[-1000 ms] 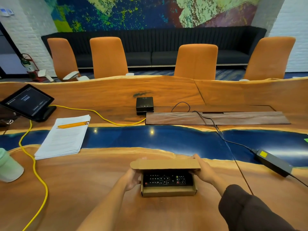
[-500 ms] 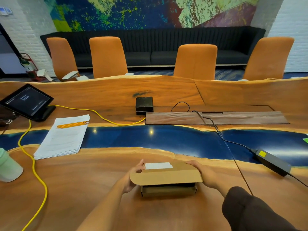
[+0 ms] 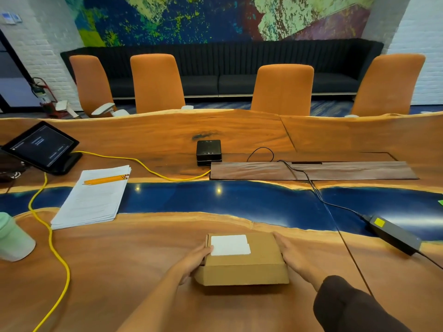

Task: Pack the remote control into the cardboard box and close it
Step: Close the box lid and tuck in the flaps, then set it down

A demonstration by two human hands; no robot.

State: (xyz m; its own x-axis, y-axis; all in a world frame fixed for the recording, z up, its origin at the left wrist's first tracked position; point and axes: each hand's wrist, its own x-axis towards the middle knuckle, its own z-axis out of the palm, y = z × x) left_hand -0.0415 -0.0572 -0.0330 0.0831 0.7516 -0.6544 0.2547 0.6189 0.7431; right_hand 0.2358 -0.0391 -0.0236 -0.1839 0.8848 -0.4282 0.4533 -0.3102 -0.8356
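Nearest to us, our dark sleeve (image 3: pixel 354 305) covers the right forearm low on the right, while the left forearm is bare. Both hands flank the cardboard box (image 3: pixel 242 259), which sits on the near wooden part of the table (image 3: pixel 119 271). Our left hand (image 3: pixel 194 261) lies against the box's left side, fingers loosely curled and the thumb resting on the lid at the edge of the white label (image 3: pixel 230 245); it presses rather than grips. Our right hand (image 3: pixel 291 256) lies flat along the box's right side, fingers stretched out together, closed on nothing. The lid is folded down over the box, and its front flap hangs outside the front wall, not tucked in. The remote control is not visible; we cannot tell from here whether it is inside. Off to the left, a yellow cable (image 3: pixel 51 236) curves across the wood past a pale green cup (image 3: pixel 13 238) at the edge. Beyond that, a stack of papers (image 3: pixel 93 200) carries yellow pencils (image 3: pixel 106 179). To the right, a black power adapter (image 3: pixel 393 234) lies on the blue resin strip (image 3: pixel 239 200). Farther back stand a tablet (image 3: pixel 40 146) on a stand, a small black device (image 3: pixel 208 152) and a dark wooden panel (image 3: pixel 311 170). Orange chairs (image 3: pixel 282 88) line the far side.
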